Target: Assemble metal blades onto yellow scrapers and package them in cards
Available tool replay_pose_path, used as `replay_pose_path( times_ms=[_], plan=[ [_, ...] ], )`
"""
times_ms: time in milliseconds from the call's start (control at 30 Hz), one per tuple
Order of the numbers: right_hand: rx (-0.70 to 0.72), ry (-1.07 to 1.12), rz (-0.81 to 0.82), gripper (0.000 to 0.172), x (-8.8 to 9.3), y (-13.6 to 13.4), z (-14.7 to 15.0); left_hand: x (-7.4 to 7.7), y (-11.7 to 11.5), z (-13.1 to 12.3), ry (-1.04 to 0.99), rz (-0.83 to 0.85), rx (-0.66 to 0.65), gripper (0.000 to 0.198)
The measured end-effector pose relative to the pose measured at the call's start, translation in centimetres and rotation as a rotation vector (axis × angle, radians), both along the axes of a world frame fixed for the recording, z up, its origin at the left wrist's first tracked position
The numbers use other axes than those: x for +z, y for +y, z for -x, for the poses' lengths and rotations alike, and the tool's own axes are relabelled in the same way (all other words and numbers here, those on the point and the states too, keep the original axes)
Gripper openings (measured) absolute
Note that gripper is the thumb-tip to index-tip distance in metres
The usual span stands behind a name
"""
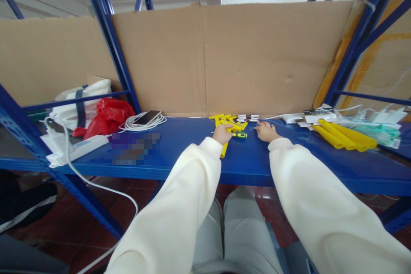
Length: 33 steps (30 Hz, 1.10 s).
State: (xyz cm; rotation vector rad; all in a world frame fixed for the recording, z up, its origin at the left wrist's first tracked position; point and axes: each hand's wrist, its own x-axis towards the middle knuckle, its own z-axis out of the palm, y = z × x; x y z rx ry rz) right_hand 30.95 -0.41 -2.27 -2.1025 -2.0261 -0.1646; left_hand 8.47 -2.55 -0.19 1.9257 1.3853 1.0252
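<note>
My left hand (222, 134) is closed around a yellow plastic piece (224, 150), whose lower end sticks out below the hand toward the table's front edge. Right beside it lies a screwdriver (239, 135) with a yellow and green handle. Several more yellow plastic pieces (236, 126) are heaped just beyond the left hand. Behind them sits a small stack of white and dark strips (248, 118). My right hand (267, 132) rests low on the blue tabletop, right of the screwdriver, its fingers apart. Anything small under its fingertips is too tiny to make out.
Yellow tubes (343, 135) and small packets (319, 114) lie at the right. To the left are a phone (148, 117) on a coiled white cable (131, 125), a red bag (107, 115) and a power strip (83, 147). A cardboard wall (257, 60) closes the back.
</note>
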Motion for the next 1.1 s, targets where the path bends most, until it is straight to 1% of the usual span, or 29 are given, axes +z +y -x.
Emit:
replay_pose_path(
  times_ms=[233,400,533,667,900,1100],
  plan=[
    [-0.033,0.141,-0.035,0.029,0.8,-0.4,0.5,0.0,0.0,-0.2,-0.031,-0.012,0.016,0.052],
    [-0.028,0.163,-0.085,0.022,1.0,-0.5,0.5,-0.1,0.1,-0.2,-0.036,0.003,-0.002,0.052],
    [-0.020,0.175,-0.068,0.015,1.1,-0.4,0.4,-0.1,0.1,-0.2,-0.054,0.015,-0.006,0.052],
    [-0.044,0.188,-0.024,0.015,1.2,-0.5,0.7,0.0,0.0,-0.2,-0.060,0.010,-0.005,0.051],
    [-0.004,0.164,0.064,0.020,1.4,-0.9,1.3,0.0,-0.1,-0.2,-0.047,0.022,-0.044,0.049],
    [0.004,0.173,0.068,0.020,1.5,-0.9,1.2,-0.3,0.1,-0.1,-0.016,0.016,-0.053,0.051]
  ],
)
